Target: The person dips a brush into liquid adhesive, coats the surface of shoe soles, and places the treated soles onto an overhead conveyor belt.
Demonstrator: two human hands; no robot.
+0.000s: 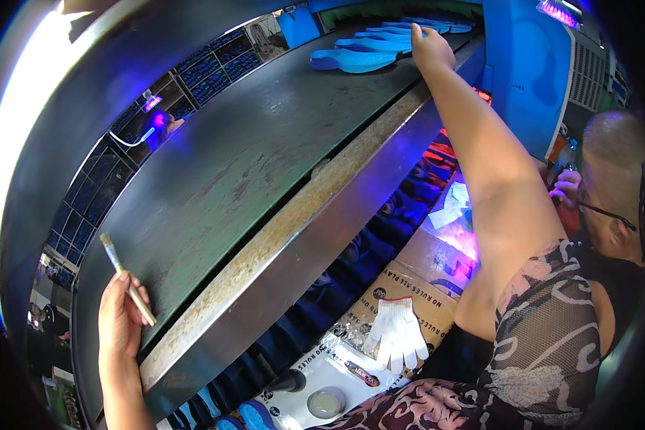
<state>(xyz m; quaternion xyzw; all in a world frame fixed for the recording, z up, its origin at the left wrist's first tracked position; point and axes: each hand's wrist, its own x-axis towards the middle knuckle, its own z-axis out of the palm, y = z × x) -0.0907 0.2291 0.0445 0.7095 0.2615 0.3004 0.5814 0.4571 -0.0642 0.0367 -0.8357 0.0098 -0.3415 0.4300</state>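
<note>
My left hand [125, 309] is closed around the pale handle of a flat brush [127, 278], bristles up, over the near left of a dark green conveyor belt [215, 168]. My right arm reaches to the belt's far end. There my right hand [431, 49] has its fingers curled at the ends of several bright blue shoe soles [365, 59] lying in a row, and seems to grip the edge of one. The fingertips on the far side are partly hidden.
A metal rail [294, 236] edges the belt. Below it are a white glove [398, 333], a round cup [326, 403], cardboard [416, 294] and dark shoe parts. Another person [613, 186] is close on the right. A blue machine housing [530, 79] stands at the far end.
</note>
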